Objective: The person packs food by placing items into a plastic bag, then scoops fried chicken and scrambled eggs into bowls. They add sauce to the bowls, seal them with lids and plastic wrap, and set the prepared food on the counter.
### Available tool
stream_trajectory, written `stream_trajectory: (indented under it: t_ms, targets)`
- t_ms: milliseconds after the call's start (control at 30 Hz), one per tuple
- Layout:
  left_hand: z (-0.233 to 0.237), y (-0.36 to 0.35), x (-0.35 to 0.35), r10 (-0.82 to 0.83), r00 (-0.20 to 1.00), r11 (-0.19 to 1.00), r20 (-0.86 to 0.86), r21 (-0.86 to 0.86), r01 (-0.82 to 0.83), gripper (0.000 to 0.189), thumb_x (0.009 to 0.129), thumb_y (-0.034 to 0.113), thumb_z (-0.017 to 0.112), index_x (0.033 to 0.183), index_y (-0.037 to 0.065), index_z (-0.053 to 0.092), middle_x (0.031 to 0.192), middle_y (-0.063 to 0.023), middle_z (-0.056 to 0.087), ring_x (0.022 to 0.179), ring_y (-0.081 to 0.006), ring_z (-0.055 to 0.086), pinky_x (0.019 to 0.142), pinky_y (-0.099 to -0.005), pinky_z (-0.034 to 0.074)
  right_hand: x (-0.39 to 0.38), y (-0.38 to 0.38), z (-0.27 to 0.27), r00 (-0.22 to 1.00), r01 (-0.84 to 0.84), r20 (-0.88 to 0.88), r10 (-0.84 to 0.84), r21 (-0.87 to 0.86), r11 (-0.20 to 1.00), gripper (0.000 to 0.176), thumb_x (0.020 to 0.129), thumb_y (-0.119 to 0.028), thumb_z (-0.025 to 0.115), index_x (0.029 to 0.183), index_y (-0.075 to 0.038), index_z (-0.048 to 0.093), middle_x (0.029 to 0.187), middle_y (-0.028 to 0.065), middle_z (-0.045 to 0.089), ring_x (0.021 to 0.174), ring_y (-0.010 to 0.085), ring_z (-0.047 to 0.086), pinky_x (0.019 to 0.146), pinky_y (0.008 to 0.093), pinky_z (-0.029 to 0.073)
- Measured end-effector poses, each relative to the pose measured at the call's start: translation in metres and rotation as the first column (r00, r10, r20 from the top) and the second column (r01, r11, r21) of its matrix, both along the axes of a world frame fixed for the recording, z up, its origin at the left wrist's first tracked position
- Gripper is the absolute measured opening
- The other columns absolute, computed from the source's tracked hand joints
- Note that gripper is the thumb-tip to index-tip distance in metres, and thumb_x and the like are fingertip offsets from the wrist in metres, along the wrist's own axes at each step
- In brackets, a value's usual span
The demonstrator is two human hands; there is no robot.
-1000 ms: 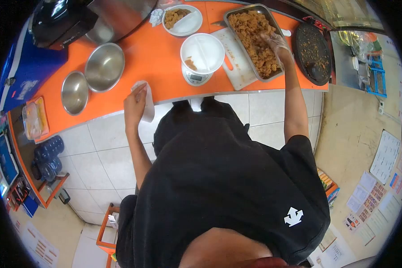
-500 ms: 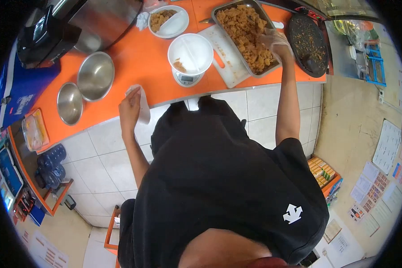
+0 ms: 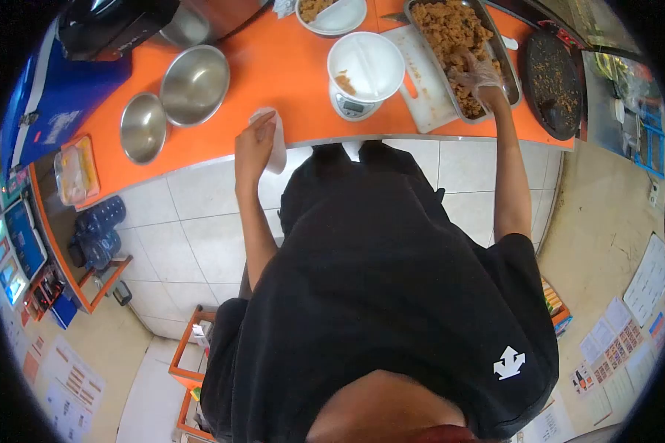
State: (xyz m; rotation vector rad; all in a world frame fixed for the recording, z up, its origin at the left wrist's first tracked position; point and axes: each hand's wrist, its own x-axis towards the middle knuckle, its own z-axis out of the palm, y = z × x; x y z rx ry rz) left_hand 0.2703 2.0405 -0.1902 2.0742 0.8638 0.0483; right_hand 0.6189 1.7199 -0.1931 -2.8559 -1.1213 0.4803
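Observation:
My right hand (image 3: pixel 482 77), in a clear plastic glove, reaches into a metal tray (image 3: pixel 516 83) of crumbly brown fried food (image 3: pixel 451 29). Its fingers look spread and touch the food near the tray's lower end. At the counter's front edge, my left hand (image 3: pixel 253 151) is closed on a thin white sheet (image 3: pixel 277 151), paper or plastic, that hangs down. Between the hands, a white divided bowl (image 3: pixel 380 63) stands on a digital kitchen scale (image 3: pixel 353 108), with a small brown piece in its left part. A white cutting board (image 3: pixel 428 103) lies partly under the tray.
Two steel bowls (image 3: pixel 194 85) (image 3: pixel 142 129) sit on the orange counter (image 3: pixel 288 74) at left. Behind the scale is another divided bowl (image 3: pixel 340 18) with brown food. A dark round plate (image 3: pixel 553 85) with crumbs lies right of the tray. A blue bag (image 3: pixel 59 111) stands far left.
The view has shifted, so the counter sits higher and further right. My right hand has moved from the tray's right side inward, down onto the food. My left hand still holds the white sheet.

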Motion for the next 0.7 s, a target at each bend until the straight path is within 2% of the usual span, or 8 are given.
stream_trajectory:
  t_ms: [67,200,267,300,400,433,500,700]
  targets:
    - [0.003,0.001,0.001,0.0,1.0,1.0,0.004,-0.004,0.0,0.031,0.088,0.024,0.052,0.11,0.005,0.063,0.105,-0.0218,0.062,0.102,-0.0343,0.059,0.087,-0.0361,0.045,-0.006,0.0,-0.006,0.975,0.084,0.205,-0.09,0.035,0.996,0.053,0.081,-0.038,0.061,0.125,-0.013,0.048,0.1,0.0179,0.062,0.093,0.0353,0.055,0.085,0.0421,0.043]
    - [-0.001,0.007,-0.002,0.002,1.0,1.0,0.016,0.007,-0.002,0.03,0.088,0.024,0.052,0.11,0.006,0.063,0.106,-0.0218,0.061,0.101,-0.0346,0.059,0.087,-0.0362,0.045,0.005,-0.012,-0.005,0.986,0.12,0.095,-0.137,0.168,0.978,0.045,0.082,-0.033,0.061,0.12,-0.011,0.052,0.1,0.0147,0.062,0.094,0.0318,0.055,0.084,0.0415,0.043]
    - [0.0,0.01,-0.005,0.008,0.999,1.0,0.037,0.002,-0.008,0.03,0.088,0.024,0.052,0.11,0.007,0.063,0.106,-0.0217,0.061,0.101,-0.0348,0.059,0.087,-0.0363,0.045,-0.005,-0.021,-0.007,0.67,0.742,-0.576,-0.469,0.504,0.441,0.033,0.086,-0.021,0.052,0.116,-0.007,0.055,0.113,0.0096,0.057,0.091,0.0287,0.058,0.071,0.044,0.046]
    - [0.002,0.01,-0.005,0.008,0.999,1.0,0.053,-0.001,-0.008,0.03,0.088,0.024,0.052,0.11,0.007,0.063,0.106,-0.0217,0.061,0.102,-0.0351,0.059,0.088,-0.0365,0.045,-0.001,-0.028,-0.012,0.671,0.742,-0.567,-0.478,0.509,0.437,0.033,0.086,-0.021,0.052,0.116,-0.007,0.055,0.113,0.0096,0.057,0.091,0.0287,0.058,0.071,0.044,0.046]
    - [0.002,0.014,-0.004,-0.011,1.0,1.0,-0.01,-0.026,0.01,0.03,0.088,0.024,0.052,0.111,0.007,0.063,0.106,-0.0219,0.061,0.101,-0.0351,0.059,0.088,-0.0365,0.045,-0.003,-0.019,0.02,0.4,0.886,-0.856,-0.327,0.453,-0.101,0.021,0.083,-0.017,0.055,0.102,-0.007,0.061,0.095,0.0052,0.061,0.081,0.0203,0.057,0.055,0.0261,0.046]
    - [0.0,0.014,-0.003,-0.011,1.0,1.0,-0.006,-0.027,0.01,0.03,0.088,0.024,0.052,0.111,0.007,0.063,0.106,-0.0219,0.061,0.101,-0.0351,0.059,0.088,-0.0365,0.045,-0.007,-0.02,0.031,0.404,0.884,-0.854,-0.328,0.457,-0.1,0.021,0.083,-0.017,0.055,0.102,-0.007,0.061,0.095,0.0052,0.061,0.081,0.0203,0.057,0.055,0.0261,0.046]
    - [-0.005,0.017,-0.003,-0.008,0.999,1.0,0.046,-0.012,0.009,0.03,0.088,0.024,0.052,0.111,0.008,0.063,0.104,-0.0226,0.061,0.1,-0.0347,0.06,0.086,-0.0368,0.046,-0.019,-0.012,0.048,0.386,0.922,-0.885,0.262,0.365,-0.128,0.02,0.082,-0.015,0.054,0.1,-0.007,0.06,0.097,0.0072,0.059,0.082,0.0186,0.055,0.059,0.0226,0.045]
    - [0.019,0.013,0.016,-0.037,0.998,0.997,-0.053,-0.066,0.033,0.029,0.088,0.024,0.052,0.11,0.008,0.063,0.103,-0.0239,0.061,0.097,-0.036,0.06,0.085,-0.0377,0.046,-0.089,0.099,0.072,0.408,0.835,-0.739,0.537,0.539,0.108,0.026,0.082,-0.019,0.052,0.1,-0.002,0.057,0.103,0.008,0.057,0.082,0.0143,0.055,0.064,0.0237,0.046]
